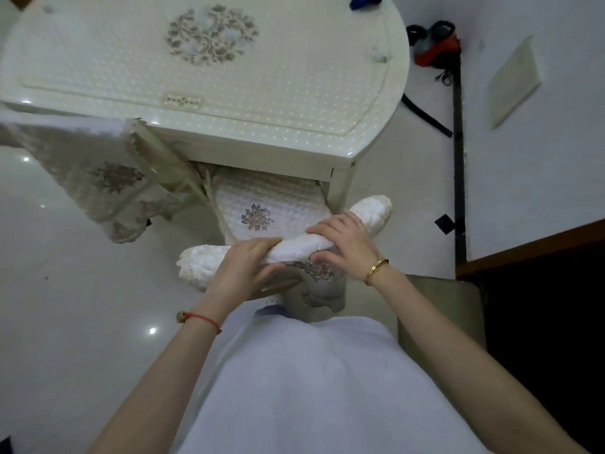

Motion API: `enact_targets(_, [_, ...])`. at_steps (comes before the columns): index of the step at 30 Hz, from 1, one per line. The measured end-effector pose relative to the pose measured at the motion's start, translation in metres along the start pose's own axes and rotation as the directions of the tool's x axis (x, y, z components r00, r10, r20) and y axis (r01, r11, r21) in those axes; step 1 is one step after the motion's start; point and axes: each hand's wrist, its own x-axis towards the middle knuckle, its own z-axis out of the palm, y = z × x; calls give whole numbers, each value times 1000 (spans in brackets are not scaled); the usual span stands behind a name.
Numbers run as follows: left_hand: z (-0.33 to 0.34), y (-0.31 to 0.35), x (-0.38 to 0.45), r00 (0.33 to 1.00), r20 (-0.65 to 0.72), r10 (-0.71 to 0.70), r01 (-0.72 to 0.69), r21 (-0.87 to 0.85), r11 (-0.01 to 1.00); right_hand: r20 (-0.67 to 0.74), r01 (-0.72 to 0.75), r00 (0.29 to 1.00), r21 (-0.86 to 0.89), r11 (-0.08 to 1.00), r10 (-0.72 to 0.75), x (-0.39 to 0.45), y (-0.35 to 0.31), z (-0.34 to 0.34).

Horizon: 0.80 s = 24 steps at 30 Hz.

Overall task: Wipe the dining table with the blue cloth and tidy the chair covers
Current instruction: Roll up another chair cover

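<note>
Meanwhile, left hand (pixel 252 263) and right hand (pixel 343 247) both grip the chair-back cover (pixel 294 247) — best tugged down evenly, seam centred, quilted seat pad (pixel 262 204) undisturbed.

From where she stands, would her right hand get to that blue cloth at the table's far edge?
Probably not without stepping round: the blue cloth lies across the whole table, and the right hand is gripping the chair cover.
</note>
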Motion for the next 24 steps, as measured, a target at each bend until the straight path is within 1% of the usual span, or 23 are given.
enact_targets(2, [3, -7, 2, 1000, 13, 22, -22, 2, 1000, -50, 12, 999, -10, 1000, -12, 2, 2, 3])
enact_targets(5, [5, -12, 2, 999, -19, 45, -45, 10, 999, -146, 13, 989, -12, 1000, -15, 2, 3, 12])
enact_targets(8, [3, -22, 7, 998, -38, 52, -53, -3, 999, -193, 13, 981, -3, 1000, -13, 11, 1, 18])
enact_targets(12, [-10, -46, 25, 996, -24, 91, -91, -3, 996, -229, -7, 973, 10, 1000, 9, 35, -4, 21])
enact_targets(16, [-30, -71, 53, 993, -11, 119, -119, 12, 993, -244, -56, 968, 36, 998, 63, 69, -8, 21])
enact_targets(19, [-46, -94, 78, 989, 19, 148, -148, 13, 989, -241, -117, 963, 32, 993, 121, 97, -12, 21])
enact_targets(24, [-69, -131, 119, 969, 89, 229, -232, 24, 972, -282, -210, 935, 42, 977, 213, 134, -19, 25])
